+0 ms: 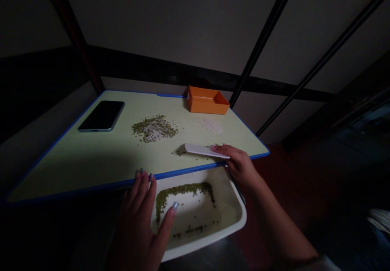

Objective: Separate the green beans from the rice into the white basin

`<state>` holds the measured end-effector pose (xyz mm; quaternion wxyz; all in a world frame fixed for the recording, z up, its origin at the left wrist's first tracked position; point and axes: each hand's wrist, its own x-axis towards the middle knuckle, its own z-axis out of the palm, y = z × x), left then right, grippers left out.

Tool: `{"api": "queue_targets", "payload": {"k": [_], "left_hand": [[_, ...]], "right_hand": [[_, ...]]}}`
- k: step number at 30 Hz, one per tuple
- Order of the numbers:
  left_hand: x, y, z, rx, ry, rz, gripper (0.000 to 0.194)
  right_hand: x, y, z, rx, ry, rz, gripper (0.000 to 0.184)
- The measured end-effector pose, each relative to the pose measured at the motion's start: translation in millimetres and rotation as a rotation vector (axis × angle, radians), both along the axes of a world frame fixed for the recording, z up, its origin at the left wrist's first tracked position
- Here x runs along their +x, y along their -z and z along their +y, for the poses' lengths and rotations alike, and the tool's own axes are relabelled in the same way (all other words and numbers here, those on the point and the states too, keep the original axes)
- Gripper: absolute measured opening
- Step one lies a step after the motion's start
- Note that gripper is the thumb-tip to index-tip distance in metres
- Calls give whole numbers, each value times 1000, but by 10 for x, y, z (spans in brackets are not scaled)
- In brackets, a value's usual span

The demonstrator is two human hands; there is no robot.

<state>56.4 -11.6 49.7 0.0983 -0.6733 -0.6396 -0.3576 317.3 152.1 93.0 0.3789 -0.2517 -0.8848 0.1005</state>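
Note:
My right hand (239, 161) grips a thin white flat piece (201, 150), perhaps a card or scraper, tilted just above the tabletop near its front edge. A few dark grains (179, 153) lie at the left end of this piece. Under the table edge sits a white basin (237, 216), with green beans (183, 189) along its far and left sides and some darker ones near the front. My left hand (140, 210) lies over the basin's left side, fingers stretched to the table edge, thumb apart over the inside. Its contact with the rim is hidden.
On the pale table (100, 157) with blue edging are a mixed pile of green beans and white grains (154, 128), a small patch of white grains (212, 125), an orange tray (207, 105) and a phone (102, 115). Panelled doors (170, 23) rise behind.

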Motion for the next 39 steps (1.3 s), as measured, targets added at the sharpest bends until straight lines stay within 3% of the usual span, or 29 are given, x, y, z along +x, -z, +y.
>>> {"api": "queue_targets", "payload": {"k": [12, 19, 24, 39], "left_hand": [[-12, 7, -18, -14, 23, -47, 64], [4, 24, 8, 6, 11, -13, 65], [-3, 12, 6, 16, 19, 2, 65], [2, 10, -1, 6, 20, -18, 66]], "right_hand": [[196, -105, -149, 30, -24, -77, 36], [305, -160, -252, 87, 26, 22, 27], [383, -118, -256, 81, 81, 33, 27], [295, -36, -308, 35, 23, 25, 38]]}}
